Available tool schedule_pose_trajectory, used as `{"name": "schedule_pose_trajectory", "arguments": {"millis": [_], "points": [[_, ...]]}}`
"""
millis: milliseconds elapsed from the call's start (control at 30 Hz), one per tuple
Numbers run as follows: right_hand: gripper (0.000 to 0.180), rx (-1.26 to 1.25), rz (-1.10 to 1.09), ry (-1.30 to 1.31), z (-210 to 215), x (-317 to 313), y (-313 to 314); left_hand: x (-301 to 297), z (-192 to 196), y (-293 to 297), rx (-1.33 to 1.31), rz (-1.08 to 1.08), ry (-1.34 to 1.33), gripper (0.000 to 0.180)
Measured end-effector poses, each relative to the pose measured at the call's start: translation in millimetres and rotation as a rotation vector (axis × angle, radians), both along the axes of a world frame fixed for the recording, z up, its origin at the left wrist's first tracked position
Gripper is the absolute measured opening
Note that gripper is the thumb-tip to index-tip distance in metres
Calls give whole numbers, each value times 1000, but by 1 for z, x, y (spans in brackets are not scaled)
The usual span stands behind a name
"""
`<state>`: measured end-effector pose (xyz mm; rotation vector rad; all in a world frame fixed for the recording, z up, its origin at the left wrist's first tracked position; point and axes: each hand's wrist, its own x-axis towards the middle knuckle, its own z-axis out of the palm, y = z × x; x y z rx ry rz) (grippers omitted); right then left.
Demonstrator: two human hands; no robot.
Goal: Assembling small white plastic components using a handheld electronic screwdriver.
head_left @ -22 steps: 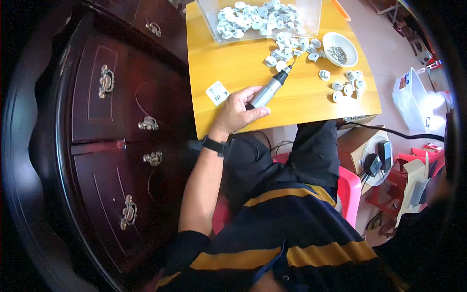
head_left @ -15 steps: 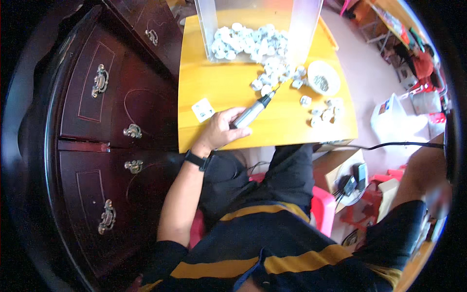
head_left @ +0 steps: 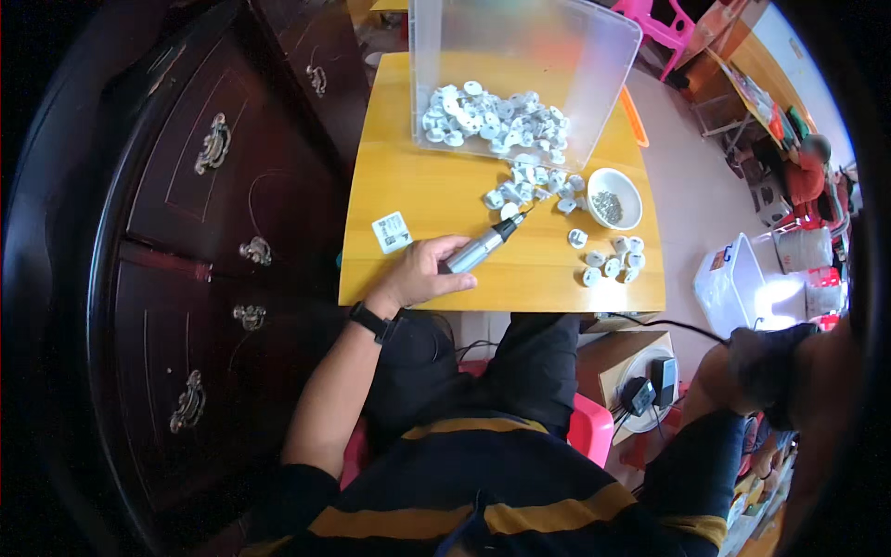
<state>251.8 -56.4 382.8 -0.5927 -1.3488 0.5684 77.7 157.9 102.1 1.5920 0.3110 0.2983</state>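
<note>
On the wooden table (head_left: 399,278), my left hand (head_left: 419,272) is closed around a grey and black electric screwdriver (head_left: 478,251). Its thin bit points away to the right, beside a loose pile of small white round plastic parts (head_left: 529,184). My right arm (head_left: 719,382) is bent up at the far right; the right hand (head_left: 817,385) is dark and blurred at the picture's edge, its fingers unreadable. A white bowl (head_left: 633,192) holds small metal screws (head_left: 608,206). Several more white parts (head_left: 613,267) lie in a group nearer the front right edge.
Behind the pile lies a clear plastic bin (head_left: 580,88) with many white parts inside. A white printed label card (head_left: 392,232) is left of my hand. Dark wooden drawers (head_left: 200,260) stand along the left. A black cable (head_left: 668,322) runs off the table's right front.
The view has shifted, showing more of the clear bin. My right arm has come lower and further into view. My left hand keeps its hold on the screwdriver near the same spot.
</note>
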Motion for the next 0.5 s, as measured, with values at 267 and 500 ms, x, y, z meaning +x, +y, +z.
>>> {"name": "schedule_pose_trajectory", "arguments": {"millis": [267,500], "points": [[54,76,35,-212,6,91,-166,-12,13,7,55,-48,81,55],[61,459,-136,-514,-16,88,-170,-28,7,2,243,-64,119,60]]}}
